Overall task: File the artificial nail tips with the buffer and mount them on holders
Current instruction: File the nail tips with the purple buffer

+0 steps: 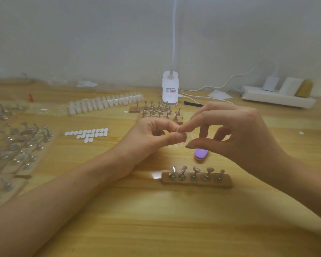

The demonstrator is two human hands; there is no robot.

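**Head view: findings**

**Hands.** The left hand [156, 134], at frame centre, pinches thumb against forefinger on a small pale piece. It is judged to be 1 nail tip [185, 134], but is too small and blurred to confirm. The right hand [239, 134], at 3 o'clock, sets its forefinger tip on that pinch. Its thumb lies below and apart, and its other fingers are loosely curled. Whether it grips the piece cannot be told.

**Risks.**
1. The piece is held at the fingertips only, above the table [156, 219]. A slip would probably drop it onto pale wood, where a translucent tip is hard to find.
2. The buffer [201, 153] lies unheld at 4 o'clock, just under the right thumb. The tip could go on unfiled.
3. The holder bar [196, 178], at 5 o'clock, carries 5 metal holders whose heads tilt in different directions. An off-centre press would likely seat the tip crooked.

**Appearance.**
- The held piece looks whitish and translucent.
- The strip of nail tips [106, 103], at 10 o'clock, is milky white, with the tips set side by side.
- The buffer shows a purple face over a pink layer, with a rounded end.
- White adhesive pads [87, 134] lie at 9 o'clock.
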